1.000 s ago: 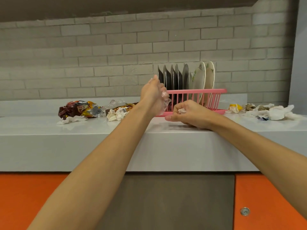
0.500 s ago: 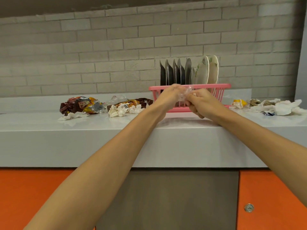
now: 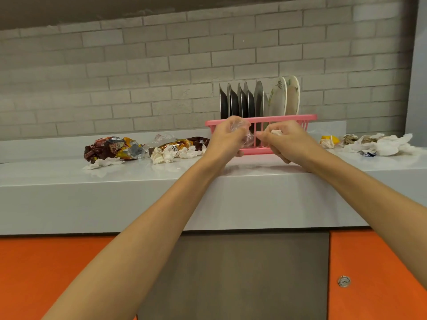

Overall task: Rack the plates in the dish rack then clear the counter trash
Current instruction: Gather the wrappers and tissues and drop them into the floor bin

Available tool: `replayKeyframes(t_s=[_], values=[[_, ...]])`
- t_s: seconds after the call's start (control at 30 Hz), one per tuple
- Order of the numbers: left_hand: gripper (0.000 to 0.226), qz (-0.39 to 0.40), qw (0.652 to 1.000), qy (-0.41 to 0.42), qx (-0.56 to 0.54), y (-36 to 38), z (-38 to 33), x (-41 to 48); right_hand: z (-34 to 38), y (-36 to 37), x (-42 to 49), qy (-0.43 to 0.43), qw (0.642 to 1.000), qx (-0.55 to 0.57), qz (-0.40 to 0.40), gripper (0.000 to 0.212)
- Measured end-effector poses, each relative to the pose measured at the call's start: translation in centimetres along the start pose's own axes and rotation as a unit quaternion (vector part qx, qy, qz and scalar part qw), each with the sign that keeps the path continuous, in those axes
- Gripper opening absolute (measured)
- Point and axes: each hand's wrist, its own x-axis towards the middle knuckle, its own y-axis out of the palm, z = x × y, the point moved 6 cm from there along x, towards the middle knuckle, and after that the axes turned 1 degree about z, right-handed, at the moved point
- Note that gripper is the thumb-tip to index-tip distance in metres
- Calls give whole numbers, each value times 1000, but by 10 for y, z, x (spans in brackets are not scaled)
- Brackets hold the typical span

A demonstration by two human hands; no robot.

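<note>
Plates [image 3: 258,98] look sorted already: they're all standing on edge in the pink dish rack [image 3: 307,117] at the back of the worktop [image 3: 138,176], so I'd say we're on the trash part now. Right in front of the rack, the left hand [image 3: 227,139] is wrapped round a scrunched bit of clear plastic [image 3: 249,137], and the right hand [image 3: 286,142] has its fingers [image 3: 264,136] curled tight on a wad of white tissue [image 3: 276,132]. The hands are nearly touching, just above the worktop.

Plenty left to pick up though. There are snack wrappers [image 3: 111,147] and balled tissues [image 3: 171,154] off to the left of the rack, plus another paper pile [image 3: 379,144] on the right. My guess for the next move: squash both bits into one hand so the other is free to grab more. I can't see a bin anywhere.
</note>
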Motion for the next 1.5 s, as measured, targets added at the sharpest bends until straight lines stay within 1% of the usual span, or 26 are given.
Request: replayKeyframes(t_s=[0.07,0.2,0.33,0.43,0.53,0.67,0.8,0.97,1.17,1.27,1.33,1.43,1.5], values=[[12,-17,999,25,-12,-3,-4,-1,0,-5,-4,12,1000,17,-18,48],[11,-23,996,74,-53,-6,-17,-10,-1,-5,-17,55,995,85,-7,60],[9,-16,989,132,-69,-9,-29,-34,7,-10,-34,56,987,151,-19,55],[9,11,985,151,-78,-2,-33,-58,16,-11,-54,27,981,191,-18,59],[12,32,982,170,-80,10,-35,-84,21,-6,-79,12,976,218,4,55],[21,41,980,173,-86,23,-22,-115,10,15,-113,36,975,219,26,55],[41,50,983,121,-132,35,11,-148,-19,46,-149,86,966,239,56,54],[59,41,989,9,-144,50,71,-188,-61,79,-192,148,957,236,84,57],[59,43,986,-137,-86,65,156,-252,-112,124,-253,248,932,237,113,57],[63,60,976,-206,-39,74,204,-300,-150,151,-297,306,917,219,134,56],[61,67,966,-249,-12,79,234,-331,-171,167,-324,338,906,207,147,56],[56,91,955,-281,30,85,274,-370,-197,188,-359,369,895,185,169,52],[48,108,946,-299,61,87,300,-392,-212,199,-377,373,896,150,187,46]])
